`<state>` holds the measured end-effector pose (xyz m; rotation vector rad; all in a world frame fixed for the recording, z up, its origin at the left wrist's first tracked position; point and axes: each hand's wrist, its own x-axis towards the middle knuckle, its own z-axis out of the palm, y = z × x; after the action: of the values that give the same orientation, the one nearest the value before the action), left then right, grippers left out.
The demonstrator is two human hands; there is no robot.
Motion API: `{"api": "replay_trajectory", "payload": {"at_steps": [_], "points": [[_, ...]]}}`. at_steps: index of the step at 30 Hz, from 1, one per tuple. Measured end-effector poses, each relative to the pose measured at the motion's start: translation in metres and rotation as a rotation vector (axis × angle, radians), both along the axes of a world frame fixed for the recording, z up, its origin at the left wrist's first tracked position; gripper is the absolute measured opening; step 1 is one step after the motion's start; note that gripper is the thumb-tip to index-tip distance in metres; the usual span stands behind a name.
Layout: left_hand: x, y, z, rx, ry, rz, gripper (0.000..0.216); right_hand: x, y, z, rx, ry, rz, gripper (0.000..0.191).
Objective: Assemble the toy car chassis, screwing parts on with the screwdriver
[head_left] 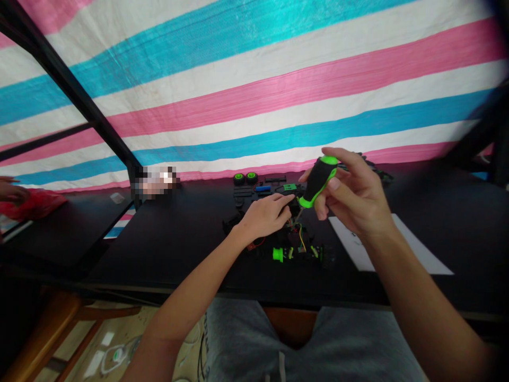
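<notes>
In my right hand (358, 199) is a screwdriver (321, 179) with a black and bright green handle, held tilted, fingers wrapped around its grip. Its shaft points down into a partly built toy car chassis (296, 237) on the black table; the tip is hard to make out. My left hand (264, 215) grips the far side of the chassis with bent fingers, close to the shaft. Red and yellow wires show on the chassis. At its near side is a bright green wheel hub (278, 254), and a dark wheel (326, 257) sits at the right end.
Behind my hands lie two green-hubbed wheels (251, 178), a blue cylinder (263, 188) and several black parts. A white sheet (360, 255) is partly under my right forearm. Another person's hand (11, 190) is by a red plastic bag (37, 204) at far left. A striped tarp (278, 95) hangs behind.
</notes>
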<state>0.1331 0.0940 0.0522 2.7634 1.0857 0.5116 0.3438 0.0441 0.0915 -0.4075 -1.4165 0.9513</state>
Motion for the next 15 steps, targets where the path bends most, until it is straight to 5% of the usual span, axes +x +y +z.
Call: {"api": "replay_trajectory", "payload": {"at_steps": [15], "points": [[0.0001, 0.0013, -0.0004, -0.013, 0.001, -0.010, 0.049, -0.0001, -0.0008, 0.0032, -0.020, -0.004, -0.031, 0.041]]}}
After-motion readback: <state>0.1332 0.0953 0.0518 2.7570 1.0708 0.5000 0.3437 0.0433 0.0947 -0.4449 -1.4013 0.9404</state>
